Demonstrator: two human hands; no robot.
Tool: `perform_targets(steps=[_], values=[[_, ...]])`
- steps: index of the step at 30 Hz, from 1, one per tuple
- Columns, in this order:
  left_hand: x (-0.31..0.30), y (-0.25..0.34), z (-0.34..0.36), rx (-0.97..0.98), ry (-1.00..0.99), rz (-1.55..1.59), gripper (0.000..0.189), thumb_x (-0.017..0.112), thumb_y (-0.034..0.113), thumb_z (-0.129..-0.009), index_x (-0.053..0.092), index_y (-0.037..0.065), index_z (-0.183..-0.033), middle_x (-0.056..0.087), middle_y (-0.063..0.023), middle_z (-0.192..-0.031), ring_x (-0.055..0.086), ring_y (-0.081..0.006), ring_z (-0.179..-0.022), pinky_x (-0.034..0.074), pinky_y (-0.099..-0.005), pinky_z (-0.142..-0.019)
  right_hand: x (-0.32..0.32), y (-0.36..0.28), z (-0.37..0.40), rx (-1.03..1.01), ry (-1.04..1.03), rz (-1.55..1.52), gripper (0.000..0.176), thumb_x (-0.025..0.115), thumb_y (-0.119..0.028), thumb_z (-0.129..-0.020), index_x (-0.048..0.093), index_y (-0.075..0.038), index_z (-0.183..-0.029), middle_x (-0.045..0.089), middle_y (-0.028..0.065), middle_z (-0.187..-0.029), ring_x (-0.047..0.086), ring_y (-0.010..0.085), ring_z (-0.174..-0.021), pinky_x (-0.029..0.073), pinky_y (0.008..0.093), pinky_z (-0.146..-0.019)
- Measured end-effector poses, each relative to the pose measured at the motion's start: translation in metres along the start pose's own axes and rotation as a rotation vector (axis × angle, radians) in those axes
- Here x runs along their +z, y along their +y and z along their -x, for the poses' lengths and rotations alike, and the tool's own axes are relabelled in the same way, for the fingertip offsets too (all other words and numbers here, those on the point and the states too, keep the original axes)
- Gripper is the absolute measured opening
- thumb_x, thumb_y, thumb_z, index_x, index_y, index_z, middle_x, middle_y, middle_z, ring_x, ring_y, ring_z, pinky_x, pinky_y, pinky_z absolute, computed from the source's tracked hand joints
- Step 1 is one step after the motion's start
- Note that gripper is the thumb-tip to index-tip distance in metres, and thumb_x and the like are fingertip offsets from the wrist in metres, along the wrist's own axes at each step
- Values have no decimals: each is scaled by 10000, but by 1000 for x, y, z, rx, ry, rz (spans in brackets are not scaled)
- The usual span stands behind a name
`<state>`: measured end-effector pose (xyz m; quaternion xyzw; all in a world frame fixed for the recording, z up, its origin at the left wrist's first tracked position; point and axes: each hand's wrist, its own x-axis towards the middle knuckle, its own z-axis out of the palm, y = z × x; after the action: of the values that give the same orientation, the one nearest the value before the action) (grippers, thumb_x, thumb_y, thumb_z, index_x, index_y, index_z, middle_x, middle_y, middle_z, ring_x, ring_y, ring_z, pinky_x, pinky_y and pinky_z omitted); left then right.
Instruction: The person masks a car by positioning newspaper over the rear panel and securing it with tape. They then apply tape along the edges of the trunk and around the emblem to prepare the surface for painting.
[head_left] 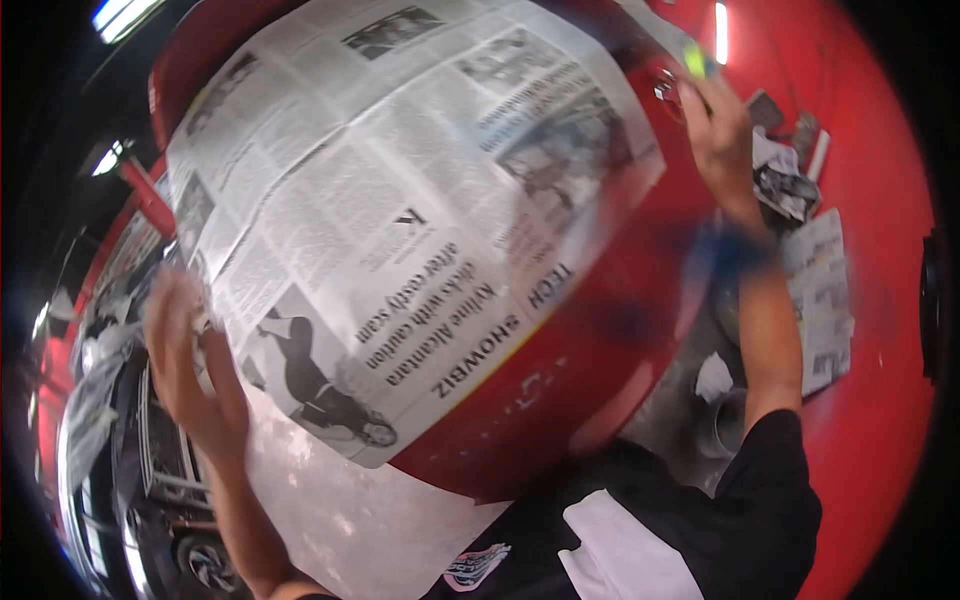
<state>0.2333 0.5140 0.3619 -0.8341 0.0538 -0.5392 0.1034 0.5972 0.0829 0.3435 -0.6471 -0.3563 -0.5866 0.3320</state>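
A curved red panel [560, 400] is bulging up in front of me, and a newspaper sheet [400, 220] is covering most of it, its SHOWBIZ and TECH headings running slantwise along the near edge, where a bare red strip is showing some pale marks. A red expanse [880, 420] is filling the room's right side, while a bright lamp [125, 15] is shining at the upper left and a car wheel [207, 562] is showing at the lower left. By my right forearm, a grey round container [731, 405] is standing beside a crumpled white piece [713, 377]; I'm not making out its contents. Farther up, loose newspaper pages [822, 300] are lying spread out. My left hand [208, 395] is hovering by the sheet's left edge, fingers loosely parted, seemingly holding nothing; blur is hiding any contact. My right hand [722, 145] is pinching a pale, green-patched tool [660, 30] beyond the sheet's upper right.
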Motion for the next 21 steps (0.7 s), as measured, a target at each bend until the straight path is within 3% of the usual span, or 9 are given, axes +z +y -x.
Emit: perform_targets(steps=[1,2,3,4,6,8,10,13,21], values=[[-10,30,31,-22,-51,9,341,601,-27,-988,673,-42,-1321,636,-246,-1433,601,-421,-1357,464,-522,-1140,-26,30,44,141,-22,117,229,595,-112,-1041,761,-17,-1167,704,200,-973,684,381,-884,534,439,-766],[-8,60,49,158,-113,214,293,639,-34,-936,710,-37,-1220,711,-236,-1295,672,-405,-1255,517,-514,-1084,-48,45,93,445,-159,191,248,572,-129,-1058,756,16,-1137,711,212,-988,696,389,-909,542,442,-789],[-14,91,75,214,-316,221,253,674,-31,-881,742,-29,-1125,763,-206,-1121,735,-382,-1103,580,-493,-987,-65,46,145,495,-169,168,258,555,-124,-1054,752,28,-1121,698,214,-962,682,414,-909,538,465,-810],[-5,122,86,126,-368,677,266,709,-25,-817,763,-9,-1077,768,-182,-1049,751,-360,-1009,614,-466,-904,-72,46,193,527,-232,237,272,539,-107,-1042,754,35,-1131,684,237,-1023,672,426,-983,532,483,-854],[19,176,102,300,-336,855,309,771,-4,-795,761,17,-1103,751,-193,-1100,749,-347,-1002,612,-445,-859,-89,7,266,702,-393,179,283,558,-94,-1022,738,28,-1202,650,280,-1140,651,438,-1068,529,495,-906],[38,214,113,283,-446,890,461,800,-13,-773,733,74,-1220,731,-188,-1217,723,-380,-1082,589,-468,-904,-82,-28,299,677,-481,123,321,586,-117,-1019,705,21,-1283,602,296,-1231,624,456,-1102,519,509,-955],[61,237,122,202,-542,912,518,808,15,-793,695,80,-1294,671,-200,-1358,675,-406,-1201,558,-509,-995,-69,-54,316,413,-488,139,376,604,-163,-1026,664,10,-1354,583,283,-1258,599,469,-1107,505,516,-994],[75,252,137,184,-583,908,544,794,11,-814,663,71,-1339,631,-194,-1427,626,-420,-1290,516,-544,-1070,-75,-87,291,585,-607,146,413,608,-216,-1037,646,-1,-1388,586,250,-1254,566,448,-1157,488,515,-1028],[113,304,146,-16,-618,1056,491,762,-24,-850,668,38,-1328,645,-222,-1395,637,-432,-1283,535,-515,-1058,-82,-76,290,445,-652,158,420,594,-132,-1006,631,37,-1389,581,239,-1241,574,424,-1142,470,502,-1048]])
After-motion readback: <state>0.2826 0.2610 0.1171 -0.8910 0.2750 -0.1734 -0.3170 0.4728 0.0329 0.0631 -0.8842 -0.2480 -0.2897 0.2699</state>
